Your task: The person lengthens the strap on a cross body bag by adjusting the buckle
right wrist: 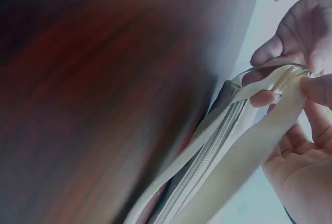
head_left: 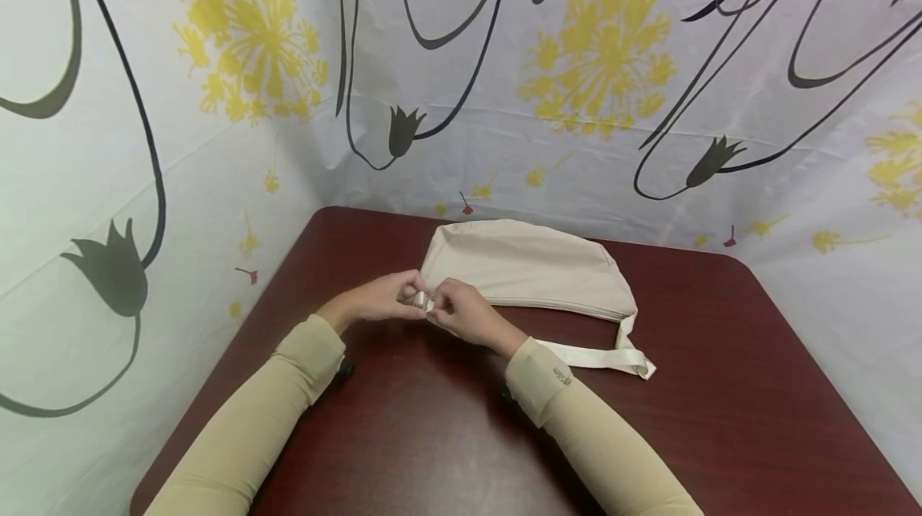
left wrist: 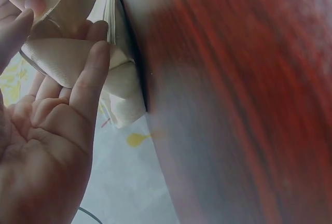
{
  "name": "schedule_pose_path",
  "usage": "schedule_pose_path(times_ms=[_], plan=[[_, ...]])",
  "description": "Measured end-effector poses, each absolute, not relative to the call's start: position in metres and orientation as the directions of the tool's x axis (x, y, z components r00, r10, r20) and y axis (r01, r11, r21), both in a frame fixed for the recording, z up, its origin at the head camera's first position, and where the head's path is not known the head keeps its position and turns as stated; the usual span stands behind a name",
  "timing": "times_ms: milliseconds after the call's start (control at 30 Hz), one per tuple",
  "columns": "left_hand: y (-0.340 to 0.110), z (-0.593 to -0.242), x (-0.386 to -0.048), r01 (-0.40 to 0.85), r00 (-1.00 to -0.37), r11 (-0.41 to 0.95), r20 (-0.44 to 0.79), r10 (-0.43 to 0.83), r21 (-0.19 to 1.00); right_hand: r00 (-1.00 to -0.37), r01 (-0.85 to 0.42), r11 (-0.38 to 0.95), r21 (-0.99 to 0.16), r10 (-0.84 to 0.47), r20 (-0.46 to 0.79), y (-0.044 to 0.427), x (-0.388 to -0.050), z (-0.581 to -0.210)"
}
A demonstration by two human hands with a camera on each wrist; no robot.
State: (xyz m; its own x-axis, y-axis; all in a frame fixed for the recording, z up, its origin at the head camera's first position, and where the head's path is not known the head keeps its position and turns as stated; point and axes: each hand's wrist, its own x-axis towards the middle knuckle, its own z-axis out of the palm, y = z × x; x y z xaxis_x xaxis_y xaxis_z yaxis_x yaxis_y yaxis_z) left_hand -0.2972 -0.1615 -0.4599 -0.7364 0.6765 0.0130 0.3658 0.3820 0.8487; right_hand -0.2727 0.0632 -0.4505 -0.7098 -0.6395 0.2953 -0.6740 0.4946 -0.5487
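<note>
A cream fabric shoulder bag (head_left: 529, 264) lies on the table, its zipper (right wrist: 207, 154) along the near edge. At the bag's left end, my left hand (head_left: 385, 298) holds a bend of the webbing strap (left wrist: 57, 58) between thumb and fingers. Close beside it, my right hand (head_left: 468, 312) pinches the same strap between thumb and fingertips. A metallic glint, possibly a strap adjuster, shows between the two hands; fingers partly cover it. From there the strap runs in two bands past the zipper in the right wrist view.
The dark red-brown table (head_left: 432, 436) has rounded far corners. Patterned white cloth (head_left: 461, 84) hangs behind it and on both sides. At the bag's right end, a folded strap section (head_left: 605, 356) lies on the table near the right forearm.
</note>
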Motion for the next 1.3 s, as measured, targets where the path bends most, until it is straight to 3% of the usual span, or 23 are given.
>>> schedule_pose_path(times_ms=[333, 567, 1067, 1300], plan=[[-0.161, -0.461, -0.299, 0.361, -0.744, 0.359, 0.033, 0.668, 0.861, -0.735, -0.633, 0.547, -0.548, -0.647, 0.203, 0.067, -0.271, -0.447], [-0.164, -0.461, -0.298, 0.352, -0.752, 0.335, 0.051, 0.657, 0.874, -0.722, -0.641, 0.600, -0.479, -0.684, 0.109, 0.073, -0.270, -0.447], [-0.164, -0.462, -0.298, 0.258, -0.737, 0.273, 0.006, 0.676, 0.927, -0.729, -0.636, 0.544, -0.547, -0.657, 0.194, 0.073, -0.271, -0.451], [-0.167, -0.463, -0.298, 0.229, -0.734, 0.260, -0.009, 0.679, 0.938, -0.770, -0.581, 0.540, -0.609, -0.607, 0.196, 0.074, -0.273, -0.453]])
